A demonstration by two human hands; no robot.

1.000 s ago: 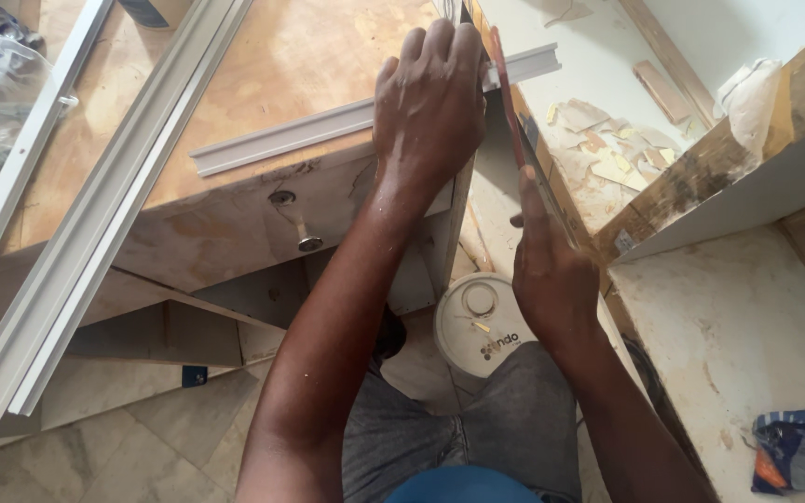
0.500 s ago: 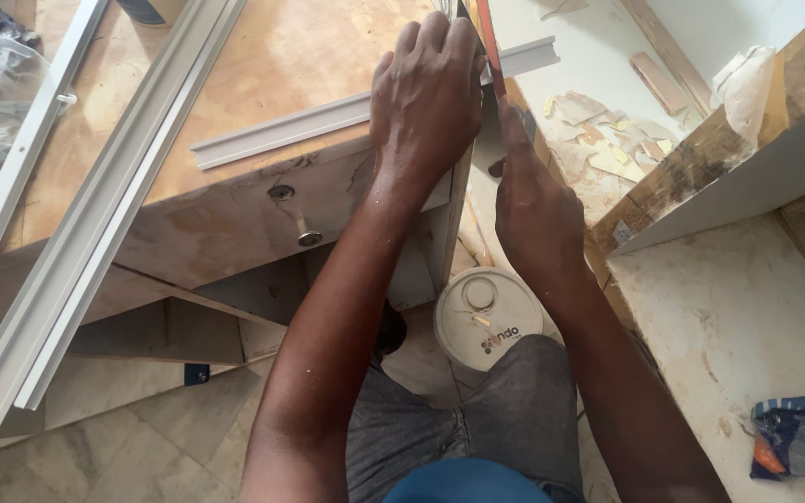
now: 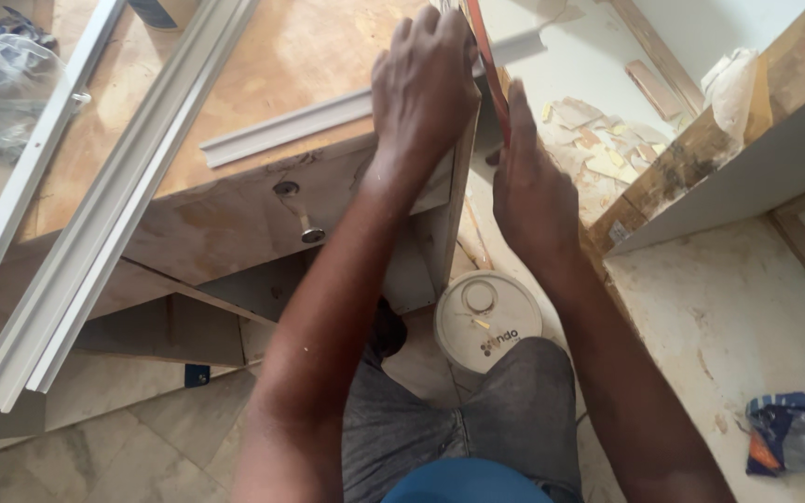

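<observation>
My left hand (image 3: 426, 88) presses palm down on a short silver aluminium channel (image 3: 309, 121) that lies across the plywood bench top (image 3: 263, 56), near the bench's right edge. My right hand (image 3: 531, 191) grips the handle of a hacksaw with an orange frame (image 3: 483, 56). The saw runs away from me just right of my left hand, along the bench edge, and its far end leaves the top of the view. The blade's contact with the channel is hidden behind my left hand.
Long aluminium profiles (image 3: 114, 214) lie diagonally on the bench at left. A white round bucket lid (image 3: 486, 321) sits on the floor by my knees. A wooden board (image 3: 701, 158) stands at right, with scraps (image 3: 598, 140) beyond and a blue bag (image 3: 798, 428) at lower right.
My right hand has pushed the saw forward, away from me, so it now sits higher and closer to my left hand. My left hand stays on the channel.
</observation>
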